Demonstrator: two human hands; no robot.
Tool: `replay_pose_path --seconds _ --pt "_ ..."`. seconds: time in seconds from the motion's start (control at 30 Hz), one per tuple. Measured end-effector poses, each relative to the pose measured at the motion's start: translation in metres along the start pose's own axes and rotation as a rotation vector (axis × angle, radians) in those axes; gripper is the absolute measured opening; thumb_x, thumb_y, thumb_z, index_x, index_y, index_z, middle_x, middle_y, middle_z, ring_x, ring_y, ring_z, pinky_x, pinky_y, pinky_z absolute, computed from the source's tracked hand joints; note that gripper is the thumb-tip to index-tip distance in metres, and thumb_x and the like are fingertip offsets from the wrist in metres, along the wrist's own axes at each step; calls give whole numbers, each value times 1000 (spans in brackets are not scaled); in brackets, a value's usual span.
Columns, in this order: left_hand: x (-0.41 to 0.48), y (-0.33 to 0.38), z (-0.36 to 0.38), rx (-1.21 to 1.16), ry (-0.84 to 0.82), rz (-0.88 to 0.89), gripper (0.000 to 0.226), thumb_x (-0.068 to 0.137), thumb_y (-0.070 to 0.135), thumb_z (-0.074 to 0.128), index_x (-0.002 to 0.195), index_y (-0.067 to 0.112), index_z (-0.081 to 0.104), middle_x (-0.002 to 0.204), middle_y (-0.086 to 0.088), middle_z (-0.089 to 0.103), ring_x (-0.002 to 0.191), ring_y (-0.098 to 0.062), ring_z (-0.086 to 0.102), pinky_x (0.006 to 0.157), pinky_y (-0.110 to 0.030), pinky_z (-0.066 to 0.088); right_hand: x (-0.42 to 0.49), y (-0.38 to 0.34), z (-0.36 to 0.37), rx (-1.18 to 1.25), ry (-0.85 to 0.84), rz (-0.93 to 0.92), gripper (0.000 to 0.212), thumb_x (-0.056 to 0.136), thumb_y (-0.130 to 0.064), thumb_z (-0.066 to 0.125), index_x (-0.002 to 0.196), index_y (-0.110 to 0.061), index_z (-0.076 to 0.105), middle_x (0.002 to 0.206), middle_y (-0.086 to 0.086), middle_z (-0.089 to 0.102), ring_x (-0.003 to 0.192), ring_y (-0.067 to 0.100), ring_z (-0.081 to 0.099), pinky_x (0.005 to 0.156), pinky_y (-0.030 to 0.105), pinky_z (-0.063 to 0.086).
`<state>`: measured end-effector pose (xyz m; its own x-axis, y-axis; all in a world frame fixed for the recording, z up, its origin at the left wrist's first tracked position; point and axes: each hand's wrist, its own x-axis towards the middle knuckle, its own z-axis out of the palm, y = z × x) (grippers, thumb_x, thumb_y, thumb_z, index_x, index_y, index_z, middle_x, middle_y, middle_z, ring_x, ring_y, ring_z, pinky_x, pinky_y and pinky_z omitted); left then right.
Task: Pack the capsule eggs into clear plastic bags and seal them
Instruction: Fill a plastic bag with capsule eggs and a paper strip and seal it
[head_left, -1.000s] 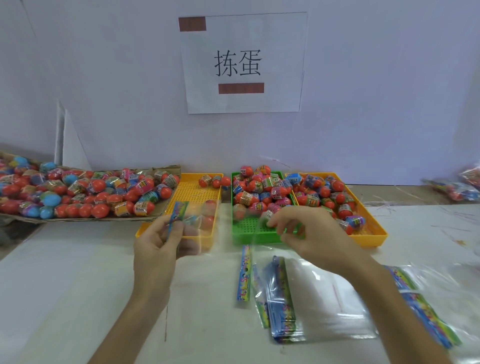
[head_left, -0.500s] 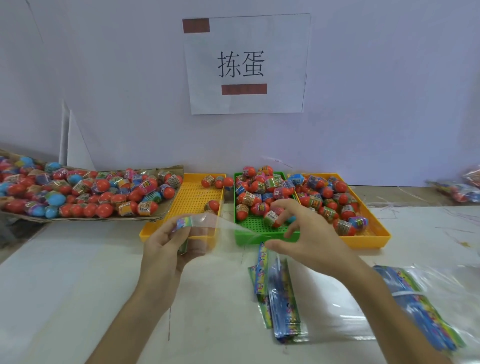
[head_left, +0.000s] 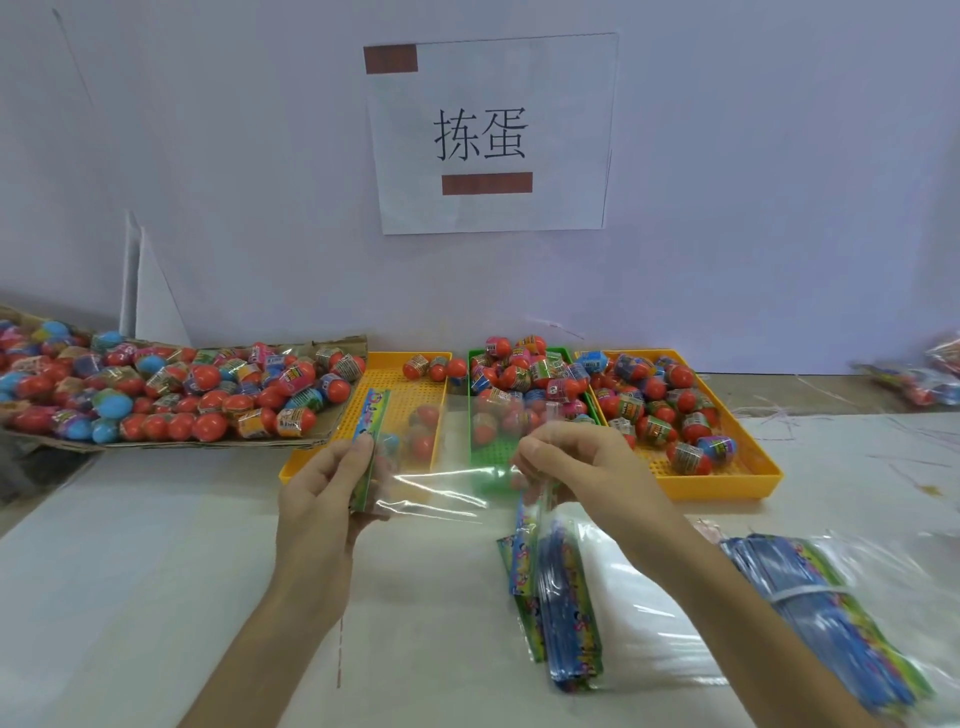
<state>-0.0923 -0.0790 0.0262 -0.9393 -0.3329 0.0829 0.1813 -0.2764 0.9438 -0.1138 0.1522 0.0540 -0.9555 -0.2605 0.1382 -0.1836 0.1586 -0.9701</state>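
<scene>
I hold a clear plastic bag (head_left: 447, 467) stretched between both hands above the table, in front of the trays. My left hand (head_left: 322, 499) pinches its colourful printed header strip (head_left: 370, 441). My right hand (head_left: 582, 473) pinches the bag's other end. The bag looks empty; the eggs seen through it lie in the trays behind. Capsule eggs fill a green tray (head_left: 493, 457), a right yellow tray (head_left: 727, 478) and a cardboard tray (head_left: 332, 431) at left. A left yellow tray (head_left: 395, 384) holds a few eggs.
A stack of empty bags (head_left: 566, 603) with printed headers lies on the table under my right forearm. A banded bundle of bags (head_left: 831, 613) lies at the right. Filled bags (head_left: 930, 379) sit far right. A paper sign (head_left: 488, 135) hangs on the wall.
My right hand left the green tray and came back to pinch the bag's free end. The bag is now pulled flat between both hands. The left hand kept its hold on the header.
</scene>
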Motion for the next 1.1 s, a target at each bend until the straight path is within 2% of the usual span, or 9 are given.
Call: replay_pose_path --seconds 0.17,0.3,0.43,0.57,0.77,0.83,0.93,1.0,1.1 --pt "0 -1 1 15 -36 -15 19 82 32 67 72 19 76 74 -5 66 62 -12 60 51 -22 53 -2 -1 5 74 -19 58 27 92 6 58 95 -16 74 82 7 77 68 21 72 67 31 59" --pt "0 -2 1 35 -38 -15 20 81 34 66 75 16 74 72 -5 65 60 -12 59 51 -22 53 -1 -1 7 33 -3 67 33 86 10 60 95 -18 75 83 5 77 69 20 73 68 29 58" --pt "0 -2 -1 59 -27 -4 22 84 33 65 78 13 73 73 -8 64 62 -14 60 55 -26 55 -2 -1 6 43 17 66 23 87 3 69 90 -19 76 81 6 77 69 19 72 67 26 58" --pt "0 -3 1 73 -20 24 21 91 24 64 74 20 75 69 -4 66 57 -11 63 52 -24 56 -2 -1 6 68 41 38 17 85 -7 77 78 -22 78 72 5 74 63 15 67 66 24 57" --pt "-1 -5 1 144 -61 75 26 82 34 69 94 11 68 75 -3 71 60 -10 63 53 -25 54 -3 -1 5 62 75 10 15 86 -16 79 72 -23 76 65 4 68 59 12 62 64 21 55" --pt "-3 -8 1 266 -15 171 35 81 36 79 108 19 66 95 -4 73 78 -12 69 65 -29 57 -3 0 5 33 82 1 16 86 -17 79 72 -21 75 63 5 68 57 13 62 63 21 55" --pt "-7 -9 0 547 50 531 64 76 47 79 130 28 49 126 6 58 116 -13 58 93 -26 49 -3 3 4 -80 105 -35 15 86 -14 79 73 -17 72 61 3 68 54 14 63 60 25 56" --pt "-11 -13 2 717 -83 771 71 75 52 77 134 26 47 136 6 50 131 -15 48 106 -26 39 -2 7 5 -269 139 -65 14 85 -15 79 74 -17 71 64 5 68 57 20 65 60 34 58" --pt "-17 -24 8 977 -327 953 53 83 54 71 130 36 56 151 8 38 145 -15 33 113 -36 30 -2 9 7 -429 122 -96 14 83 -19 80 73 -20 70 66 5 66 64 25 64 64 41 57"
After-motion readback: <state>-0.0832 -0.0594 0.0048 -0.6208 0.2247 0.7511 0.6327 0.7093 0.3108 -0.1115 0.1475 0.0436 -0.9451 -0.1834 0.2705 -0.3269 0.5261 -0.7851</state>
